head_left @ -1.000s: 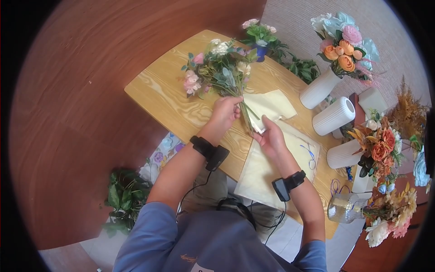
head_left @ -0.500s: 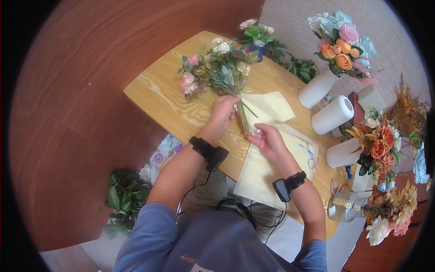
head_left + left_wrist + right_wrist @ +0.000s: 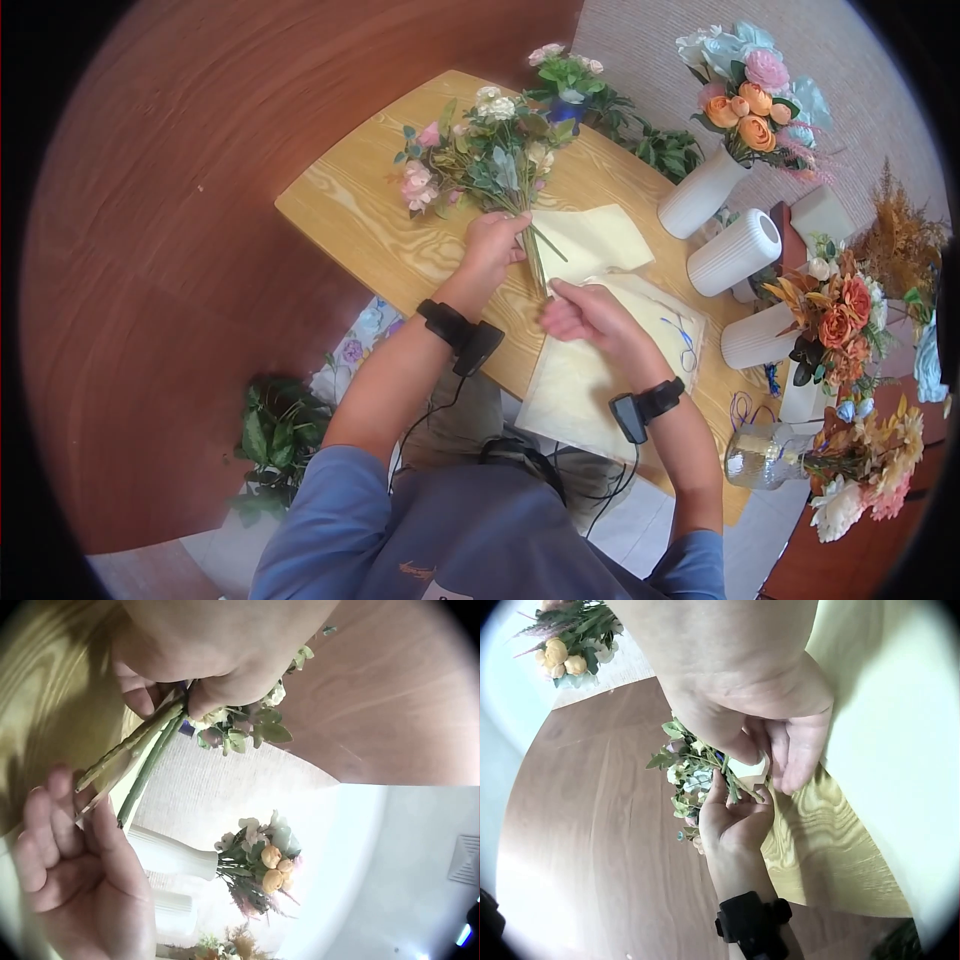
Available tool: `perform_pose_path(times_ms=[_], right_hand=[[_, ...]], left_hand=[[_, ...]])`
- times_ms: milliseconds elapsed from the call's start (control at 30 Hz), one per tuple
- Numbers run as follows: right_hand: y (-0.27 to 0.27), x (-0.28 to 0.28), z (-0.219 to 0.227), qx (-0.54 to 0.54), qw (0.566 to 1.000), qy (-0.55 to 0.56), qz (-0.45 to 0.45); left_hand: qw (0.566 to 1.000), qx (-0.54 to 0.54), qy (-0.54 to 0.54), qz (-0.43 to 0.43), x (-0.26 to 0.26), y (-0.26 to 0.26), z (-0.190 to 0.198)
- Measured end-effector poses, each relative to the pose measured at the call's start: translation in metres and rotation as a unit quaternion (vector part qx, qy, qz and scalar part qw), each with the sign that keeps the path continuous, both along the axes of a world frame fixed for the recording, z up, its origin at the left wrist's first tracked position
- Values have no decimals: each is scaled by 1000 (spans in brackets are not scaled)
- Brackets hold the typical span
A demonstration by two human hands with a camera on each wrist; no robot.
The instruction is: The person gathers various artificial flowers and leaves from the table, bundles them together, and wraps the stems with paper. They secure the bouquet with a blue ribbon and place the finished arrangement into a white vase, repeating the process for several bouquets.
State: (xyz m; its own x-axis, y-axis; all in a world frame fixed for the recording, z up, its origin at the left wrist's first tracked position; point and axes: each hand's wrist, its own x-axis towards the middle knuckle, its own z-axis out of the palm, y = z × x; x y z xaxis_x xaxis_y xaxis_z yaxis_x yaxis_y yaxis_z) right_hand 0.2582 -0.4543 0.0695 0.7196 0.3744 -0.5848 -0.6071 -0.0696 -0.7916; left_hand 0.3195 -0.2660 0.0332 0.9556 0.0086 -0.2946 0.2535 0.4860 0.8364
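Note:
My left hand point(image 3: 495, 245) grips a bouquet point(image 3: 490, 150) of pink and white flowers by its stems, just below the leaves. In the left wrist view the thumb presses against the bare green stems point(image 3: 150, 750), which fan apart toward their cut ends. My right hand point(image 3: 588, 315) is by those ends, palm turned up and fingers loosely bent with nothing in them. Its fingertips point(image 3: 58, 780) lie close beside the stem tips. Beneath the hands are sheets of pale yellow wrapping paper point(image 3: 580, 395), one folded piece point(image 3: 595, 235) lying farther back.
Blue ribbon point(image 3: 685, 345) lies on the paper. Along the wooden table's point(image 3: 350, 200) right side stand white vases point(image 3: 735, 255), some with flowers, and a clear glass vase point(image 3: 765, 460). A blue pot point(image 3: 567, 108) with small pink flowers is behind the bouquet. Green leaves point(image 3: 285, 430) are at lower left.
The right hand has come away from the stem ends, moving slightly down and left, and its fingers have loosened. The left hand keeps its grip, and the bouquet has shifted slightly.

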Motion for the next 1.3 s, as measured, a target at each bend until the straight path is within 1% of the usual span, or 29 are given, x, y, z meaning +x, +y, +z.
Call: perform_pose_path(times_ms=[33,67,100,133,167,200,233,267,300,367,400,533,600,633,700,833,900,933,1000,1033,1100,1233,1300], right_hand=[[-3,0,9,-107,992,-7,71],[-6,0,12,-108,992,-7,72],[-9,1,14,-207,966,-145,56],[-10,1,16,-299,912,-279,38],[-8,2,18,-299,912,-279,37],[-2,3,21,-354,839,-413,2],[3,3,22,-399,743,-537,-33],[10,4,18,-386,717,-579,-39],[16,4,17,-387,716,-579,-41],[27,5,17,-489,691,-526,79],[30,7,15,-493,686,-526,94],[38,12,16,-505,690,-505,116],[40,16,12,-507,693,-489,153],[41,16,10,-506,693,-489,155],[42,18,6,-481,729,-469,132],[41,19,-5,-468,747,-461,105],[39,21,-9,-422,773,-468,72],[38,21,-12,-422,773,-469,72],[36,23,-17,-361,802,-474,39],[35,24,-20,-361,802,-474,38],[33,25,-24,-315,838,-443,39],[29,28,-27,-306,848,-431,47],[27,30,-29,-287,852,-437,35]], left_hand=[[1000,-1,1,1,0,0,-1],[1000,2,4,2,1,0,-2],[1000,5,6,4,1,1,-2],[1000,4,7,3,1,0,-3],[1000,1,3,5,1,-1,-4],[1000,-2,0,7,1,-2,-3],[1000,-1,-1,4,0,-3,-2],[1000,-4,0,5,-1,-5,-1],[1000,-7,2,7,-1,-6,-1],[1000,-9,-2,10,1,-7,-7],[1000,-11,-5,14,1,-7,-8],[1000,-4,1,15,1,-8,-10],[1000,19,6,20,-1,-7,-11],[1000,18,7,21,0,-7,-13],[1000,14,-7,17,0,-7,-14],[1000,-11,-14,22,-1,-9,-14],[999,-28,-21,23,-2,-9,-12],[999,-28,-21,23,-2,-9,-12],[1000,-10,-12,19,-2,-8,-11],[1000,-10,-13,19,-2,-8,-10],[1000,-2,-9,14,-2,-7,-10],[1000,-6,-16,8,-4,-7,-9],[998,-47,-41,-27,-6,-6,-9]])
